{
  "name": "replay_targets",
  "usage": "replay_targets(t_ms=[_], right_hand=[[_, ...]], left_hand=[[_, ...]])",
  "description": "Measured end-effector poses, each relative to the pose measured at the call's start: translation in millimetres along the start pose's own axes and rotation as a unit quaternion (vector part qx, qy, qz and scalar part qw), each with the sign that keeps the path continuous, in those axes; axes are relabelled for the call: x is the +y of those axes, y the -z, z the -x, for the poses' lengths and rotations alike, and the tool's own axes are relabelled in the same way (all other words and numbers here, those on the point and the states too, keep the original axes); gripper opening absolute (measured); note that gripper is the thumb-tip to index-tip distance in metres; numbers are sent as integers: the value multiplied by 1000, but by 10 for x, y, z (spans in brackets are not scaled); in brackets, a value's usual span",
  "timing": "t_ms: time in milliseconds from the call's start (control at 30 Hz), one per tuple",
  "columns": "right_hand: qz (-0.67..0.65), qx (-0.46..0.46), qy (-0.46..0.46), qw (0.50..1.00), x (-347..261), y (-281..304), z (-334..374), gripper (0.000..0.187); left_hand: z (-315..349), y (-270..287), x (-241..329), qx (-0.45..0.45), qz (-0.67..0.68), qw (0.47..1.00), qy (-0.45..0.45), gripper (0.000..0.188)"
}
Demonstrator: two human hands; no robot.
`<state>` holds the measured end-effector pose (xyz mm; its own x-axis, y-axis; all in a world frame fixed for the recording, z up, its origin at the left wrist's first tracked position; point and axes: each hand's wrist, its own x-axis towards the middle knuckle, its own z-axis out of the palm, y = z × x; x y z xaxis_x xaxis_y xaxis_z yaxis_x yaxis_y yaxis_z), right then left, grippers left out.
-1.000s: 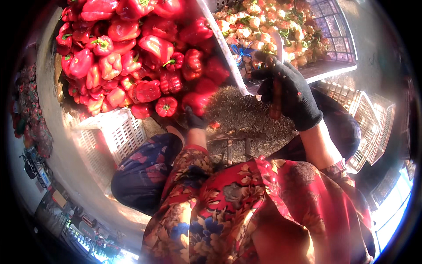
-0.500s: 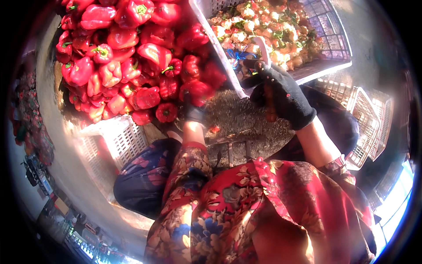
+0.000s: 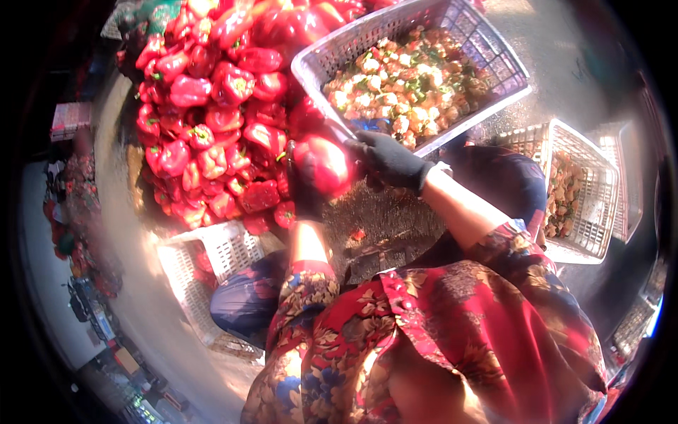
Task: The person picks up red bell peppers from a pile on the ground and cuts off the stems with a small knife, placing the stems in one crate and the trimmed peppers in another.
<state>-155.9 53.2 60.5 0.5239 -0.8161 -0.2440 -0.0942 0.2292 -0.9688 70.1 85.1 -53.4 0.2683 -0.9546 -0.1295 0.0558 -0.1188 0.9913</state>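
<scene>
Fingers (image 3: 291,159) of the black-gloved left hand (image 3: 306,196) curl around a glossy, rounded red bell pepper (image 3: 324,167) beside a pale-purple plastic crate (image 3: 335,53), best gripped firmly without crushing, while the black-gloved right hand (image 3: 392,161) hovers close, its hold unclear.

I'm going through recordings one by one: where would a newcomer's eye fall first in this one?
Probably on the big pile of glossy red peppers, which fills much of the upper left. Next comes the pale purple crate at the upper right of centre, holding pale pepper cores flecked with green. Near the middle, the black-gloved left hand holds a blurred red pepper, with the black-gloved right hand close by.
</scene>
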Motion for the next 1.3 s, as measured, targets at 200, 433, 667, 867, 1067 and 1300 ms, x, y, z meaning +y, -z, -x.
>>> replay_targets(t_ms=[200, 433, 667, 867, 1067, 1300], right_hand=[[63, 4, 31, 998, -271, 158, 126, 25], [158, 60, 38, 985, -49, 154, 138, 28], [194, 193, 156, 949, 258, -75, 218, 36], [130, 194, 124, 964, -53, 250, 386, 42], [-13, 274, 80, 958, 49, 199, 158, 91], [-362, 85, -36, 928, 12, 301, 157, 47]], left_hand=[[66, -670, 608, -35, 172, 984, 8, 60], [12, -1108, 996, 45, -234, 935, -265, 63], [91, -1403, 1593, 157, -155, 970, -98, 66], [-89, -1322, 1532, 220, -166, 959, 72, 59], [62, -1445, 1279, 95, -34, 995, -4, 56], [169, -1360, 1316, 127, -90, 988, 1, 59]])
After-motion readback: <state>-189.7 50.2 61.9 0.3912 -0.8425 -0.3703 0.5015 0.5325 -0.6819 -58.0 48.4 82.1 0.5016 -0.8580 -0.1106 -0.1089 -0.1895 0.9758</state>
